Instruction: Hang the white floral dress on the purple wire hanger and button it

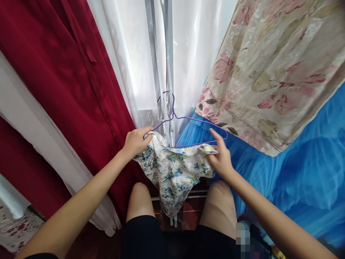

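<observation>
the left hand [136,142] is closing tightly around the upper left corner of the floral garment [172,172], at the left end of the purple wire hanger [199,120]. the right hand [221,158] is staying partly open: its index finger is reaching up towards the hanger's right corner, while the thumb and lower fingers are lying against the garment's upper right edge. whether these fingers are actually pinching the cloth cannot be told.

the garment is hanging from the hanger's lower wire, between both hands, and is drooping down between the person's bare knees [137,201]. the hanger's hook is rising against the metal frame [167,54]; whether it is hooked on cannot be told.

a dark red cloth [67,79] is hanging on the left. a sheer white curtain [194,43] is hanging behind the frame. a cream flowered fabric [275,72] is hanging at upper right, above blue netting [296,172].
</observation>
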### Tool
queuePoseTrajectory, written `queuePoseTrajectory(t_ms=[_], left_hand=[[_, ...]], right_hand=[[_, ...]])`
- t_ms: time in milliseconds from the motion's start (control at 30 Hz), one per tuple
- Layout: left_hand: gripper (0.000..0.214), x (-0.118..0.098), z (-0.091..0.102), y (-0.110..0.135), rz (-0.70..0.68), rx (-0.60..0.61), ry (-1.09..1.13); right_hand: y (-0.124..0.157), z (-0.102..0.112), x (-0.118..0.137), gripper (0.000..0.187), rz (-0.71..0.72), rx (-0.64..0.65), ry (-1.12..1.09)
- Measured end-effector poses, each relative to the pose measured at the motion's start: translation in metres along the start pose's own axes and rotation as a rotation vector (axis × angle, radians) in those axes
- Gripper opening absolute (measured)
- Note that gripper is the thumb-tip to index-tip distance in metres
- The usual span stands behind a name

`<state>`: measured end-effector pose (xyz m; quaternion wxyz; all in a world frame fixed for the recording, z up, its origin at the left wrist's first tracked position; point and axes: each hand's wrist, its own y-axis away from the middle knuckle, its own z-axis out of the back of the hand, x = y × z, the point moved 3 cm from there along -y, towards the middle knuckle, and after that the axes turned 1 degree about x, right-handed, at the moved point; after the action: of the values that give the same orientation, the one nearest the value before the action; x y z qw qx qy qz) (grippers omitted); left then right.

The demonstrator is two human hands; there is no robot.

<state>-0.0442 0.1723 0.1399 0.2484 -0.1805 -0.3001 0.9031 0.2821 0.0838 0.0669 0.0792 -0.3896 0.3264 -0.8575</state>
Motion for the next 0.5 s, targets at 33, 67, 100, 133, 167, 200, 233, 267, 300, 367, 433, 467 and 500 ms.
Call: queuePoseTrajectory(t_ms=[33,67,100,133,167,200,233,267,300,367,433,467,500], left_hand=[[0.032,0.001,0.003,0.001,0.007,-0.009,-0.004],[0.033,0.001,0.006,0.001,0.019,-0.013,-0.009],[0.034,0.0,0.009,0.001,0.032,-0.009,-0.018],[0.033,-0.001,0.013,0.001,0.042,-0.001,-0.031],[0.032,-0.002,0.017,0.001,0.047,0.01,-0.043],[0.03,-0.003,0.02,0.001,0.047,0.019,-0.051],[0.028,-0.003,0.023,0.001,0.045,0.021,-0.05],[0.027,-0.003,0.026,0.001,0.039,0.009,-0.033],[0.027,-0.001,0.027,0.002,0.025,-0.012,0.006],[0.027,0.004,0.024,0.003,-0.017,-0.063,0.144],[0.027,0.01,0.017,0.002,-0.049,-0.096,0.303],[0.026,0.013,0.013,0.001,-0.044,-0.094,0.373],[0.024,0.017,0.009,-0.001,-0.021,-0.079,0.431]], right_hand=[[-0.004,0.009,-0.004,0.091,-0.007,-0.078,0.023],[-0.01,0.018,-0.009,0.09,-0.01,-0.122,0.058],[-0.018,0.025,-0.012,0.084,-0.006,-0.128,0.093],[-0.028,0.032,-0.015,0.073,0.005,-0.1,0.114],[-0.038,0.038,-0.017,0.057,0.013,-0.045,0.112],[-0.048,0.044,-0.018,0.04,0.011,0.021,0.083],[-0.056,0.048,-0.019,0.025,-0.008,0.087,0.028],[-0.061,0.052,-0.018,0.019,-0.05,0.145,-0.056],[-0.064,0.055,-0.017,0.02,-0.119,0.21,-0.165],[-0.062,0.052,-0.012,0.022,-0.305,0.361,-0.424],[-0.053,0.04,-0.001,0.023,-0.45,0.458,-0.658],[-0.049,0.033,0.005,0.022,-0.473,0.417,-0.736],[-0.046,0.025,0.011,0.021,-0.462,0.332,-0.78]])
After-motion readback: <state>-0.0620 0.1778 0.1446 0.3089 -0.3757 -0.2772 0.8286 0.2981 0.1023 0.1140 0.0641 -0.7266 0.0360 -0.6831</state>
